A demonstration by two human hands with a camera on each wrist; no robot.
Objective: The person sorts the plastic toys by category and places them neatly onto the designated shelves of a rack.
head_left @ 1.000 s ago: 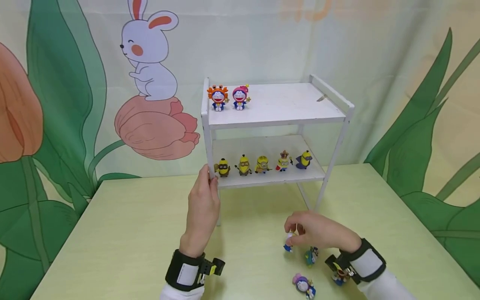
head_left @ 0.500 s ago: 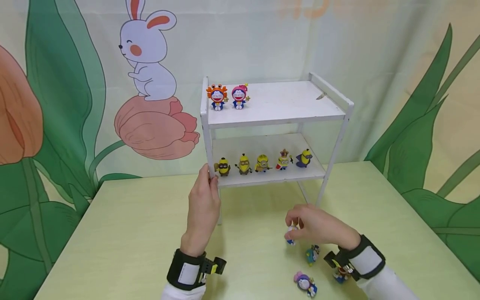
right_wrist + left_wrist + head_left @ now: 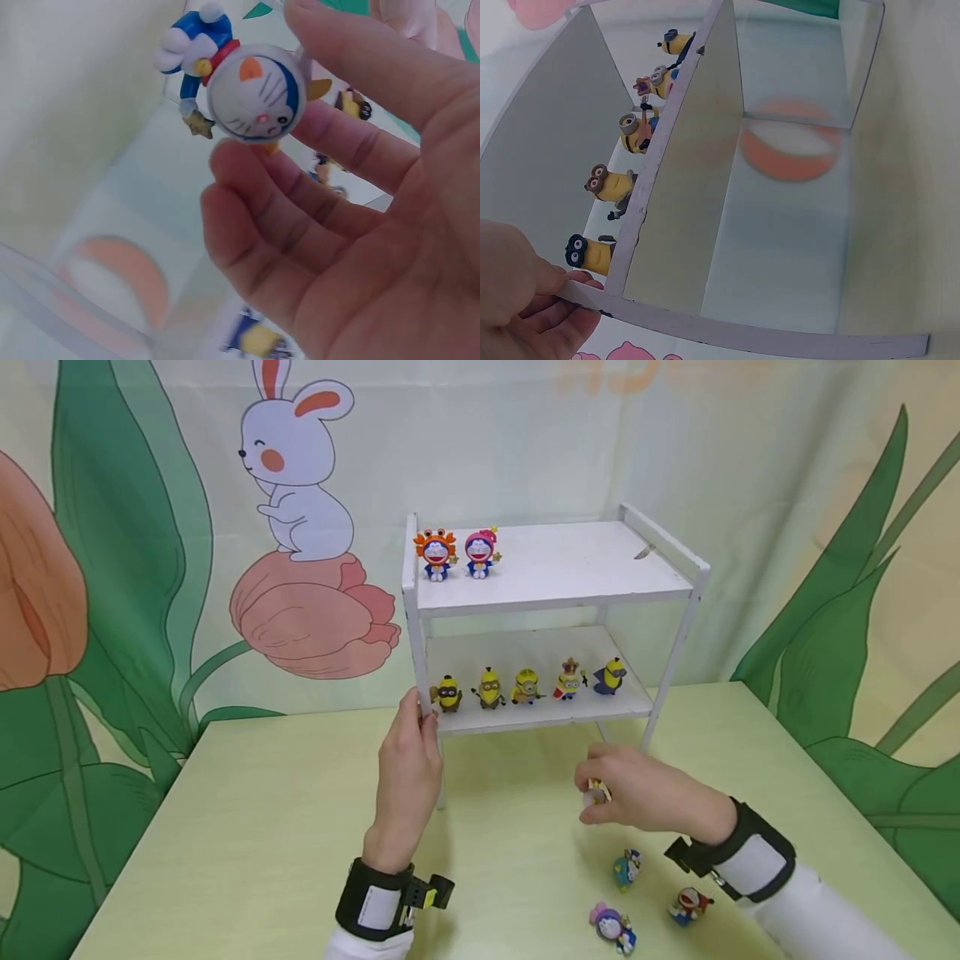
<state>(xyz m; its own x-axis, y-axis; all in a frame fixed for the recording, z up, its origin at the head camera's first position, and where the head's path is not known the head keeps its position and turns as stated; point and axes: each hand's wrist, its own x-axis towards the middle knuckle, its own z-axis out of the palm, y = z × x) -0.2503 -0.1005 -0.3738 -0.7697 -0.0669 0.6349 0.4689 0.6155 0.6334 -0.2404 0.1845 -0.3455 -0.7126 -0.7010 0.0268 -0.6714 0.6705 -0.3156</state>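
My left hand (image 3: pixel 407 777) grips the left front post of a small white two-tier shelf (image 3: pixel 555 605), thumb and fingers around it at the lower board. In the right wrist view, my right hand (image 3: pixel 337 217) holds a Doraemon figurine (image 3: pixel 255 94) by its white-hooded head; its blue legs and small gold star point away from the palm. In the head view the right hand (image 3: pixel 648 789) is in front of the shelf, below the lower board, and its fingers cover most of that figurine. Two Doraemon figurines, one crab-hatted (image 3: pixel 436 555) and one pink-hatted (image 3: pixel 480 553), stand at the top board's left.
Several Minion figurines (image 3: pixel 490 690) line the lower board. On the table (image 3: pixel 262 827) at front right lie a teal figurine (image 3: pixel 627 870), a purple one with a pink top (image 3: pixel 612 928) and a red-and-blue one (image 3: pixel 689 906). A printed rabbit backdrop (image 3: pixel 517 443) hangs behind.
My right hand has raised the white-hooded Doraemon figurine from the table and moved toward the shelf. The red-and-blue figurine shows from behind the wrist. The left hand keeps its grip on the post.
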